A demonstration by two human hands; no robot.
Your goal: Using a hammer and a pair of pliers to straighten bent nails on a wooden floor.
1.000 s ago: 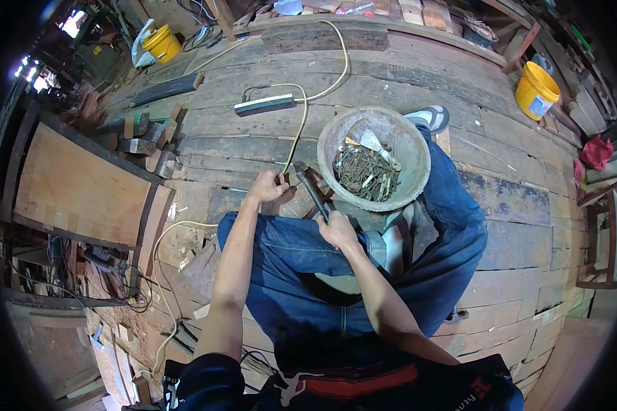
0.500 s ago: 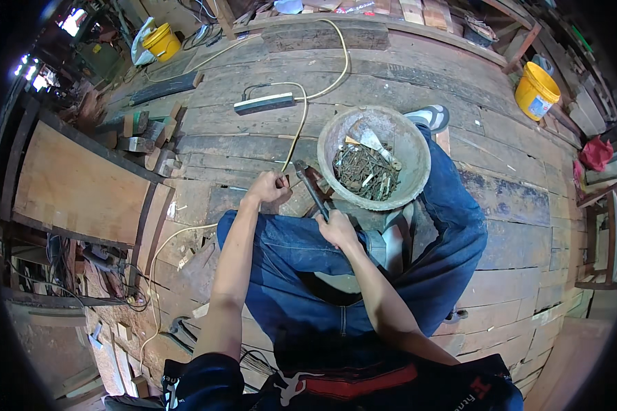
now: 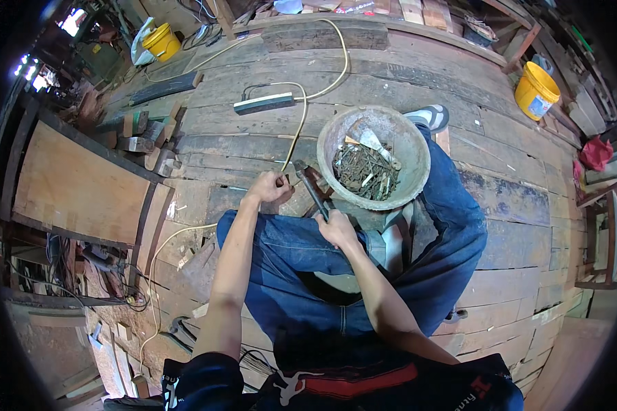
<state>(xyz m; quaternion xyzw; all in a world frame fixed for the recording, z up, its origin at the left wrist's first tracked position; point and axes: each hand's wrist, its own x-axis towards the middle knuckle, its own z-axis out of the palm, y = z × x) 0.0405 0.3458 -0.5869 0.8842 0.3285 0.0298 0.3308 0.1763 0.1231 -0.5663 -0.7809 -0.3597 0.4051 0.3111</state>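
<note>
My left hand (image 3: 273,186) is pinched closed low over a small wood piece (image 3: 295,203) in front of my crossed legs; what its fingertips hold is too small to make out. My right hand (image 3: 333,226) grips a dark-handled hammer (image 3: 315,190), its head raised beside my left fingers. Just right of them sits a round, worn grey tub (image 3: 406,186) heaped with rusty nails and scraps, with a pale flat piece (image 3: 370,140) on top. A yellow cord (image 3: 299,130) runs down behind my left hand.
A dark strip-shaped block (image 3: 263,103) lies by the cord on the plank floor (image 3: 500,260). Yellow buckets stand at back left (image 3: 162,42) and right (image 3: 537,89). Wood offcuts (image 3: 136,144) and a framed panel (image 3: 79,185) are at left, a red bag (image 3: 596,154) at right.
My hands and the hammer have held almost the same position. The cord at the lower left has shifted slightly leftward.
</note>
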